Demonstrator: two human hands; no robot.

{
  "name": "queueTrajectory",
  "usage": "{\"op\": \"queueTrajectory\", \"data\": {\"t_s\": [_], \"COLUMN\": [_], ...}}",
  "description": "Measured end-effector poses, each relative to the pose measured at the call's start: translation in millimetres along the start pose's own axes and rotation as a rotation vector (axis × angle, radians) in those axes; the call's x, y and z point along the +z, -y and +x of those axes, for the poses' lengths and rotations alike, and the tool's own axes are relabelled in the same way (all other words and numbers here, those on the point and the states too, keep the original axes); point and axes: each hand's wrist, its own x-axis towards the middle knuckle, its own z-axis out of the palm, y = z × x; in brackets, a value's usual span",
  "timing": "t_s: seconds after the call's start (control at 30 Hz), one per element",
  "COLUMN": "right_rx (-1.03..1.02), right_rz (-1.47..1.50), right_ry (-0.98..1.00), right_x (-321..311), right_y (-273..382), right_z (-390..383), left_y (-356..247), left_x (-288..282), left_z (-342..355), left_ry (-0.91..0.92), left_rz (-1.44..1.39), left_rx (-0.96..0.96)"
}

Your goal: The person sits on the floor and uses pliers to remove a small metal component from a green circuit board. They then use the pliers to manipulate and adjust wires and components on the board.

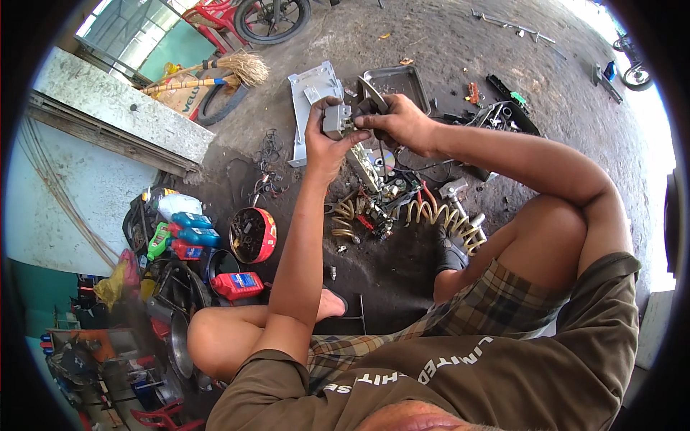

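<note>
My left hand (pixel 323 147) grips a small grey block-shaped part (pixel 334 121). My right hand (pixel 410 126) is closed around a slim metal tool (pixel 371 90) angled up and left, its fingertips at the block's right side; exactly what the tool is, I cannot tell. Behind and below my hands lie a light grey metal panel (pixel 305 97), a pale long assembly (pixel 366 165) with wires and circuit parts, and a coiled yellow hose (pixel 431 212). A metal tray (pixel 399 77) sits just beyond my hands.
A toolbox (pixel 514 115) and hammer (pixel 453 189) lie to the right. On the left are a red tub (pixel 262 233), bottles (pixel 194 233), brooms (pixel 241 68) and a concrete ledge (pixel 129 115). Motorbike wheels (pixel 277 21) stand at the back; my bent legs bound the work area.
</note>
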Motion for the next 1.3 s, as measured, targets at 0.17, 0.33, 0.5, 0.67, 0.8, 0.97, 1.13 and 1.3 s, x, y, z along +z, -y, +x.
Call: {"op": "queueTrajectory", "data": {"t_s": [0.17, 0.33, 0.5, 0.67, 0.8, 0.97, 1.13, 1.3], "right_rx": [-0.007, -0.040, 0.005, 0.050, 0.061, 0.082, 0.099, 0.095], "right_rz": [-0.027, -0.024, 0.041, 0.168, 0.289, 0.365, 0.399, 0.416], "right_ry": [0.007, 0.097, 0.073, 0.100, 0.177, 0.266, 0.283, 0.296], "right_x": [-5.6, -15.6, -14.6, -19.9, -23.2, -32.1, -22.1, -17.3], "right_y": [-2.4, -3.1, -2.2, -6.0, -8.3, -9.3, -4.3, -1.3], "right_z": [1.9, 7.0, 1.7, 3.5, 4.2, 2.2, 3.4, 2.7], "left_y": [-2.4, -8.5, -8.1, -17.6, -31.4, -50.7, -88.2, -132.6], "left_x": [-7.3, -15.8, -33.6, -52.1, -69.4, -99.4, -144.5, -117.7], "left_z": [0.5, 4.0, 5.0, 4.8, 5.4, 9.3, 5.6, 3.8], "left_ry": [0.049, 0.059, 0.047, 0.040, -0.014, -0.003, 0.135, 0.394], "left_rz": [0.104, 0.244, 0.225, 0.207, 0.313, 0.546, 0.798, 1.104], "left_rx": [0.035, 0.048, 0.069, 0.028, 0.015, -0.033, -0.258, -0.526]}}
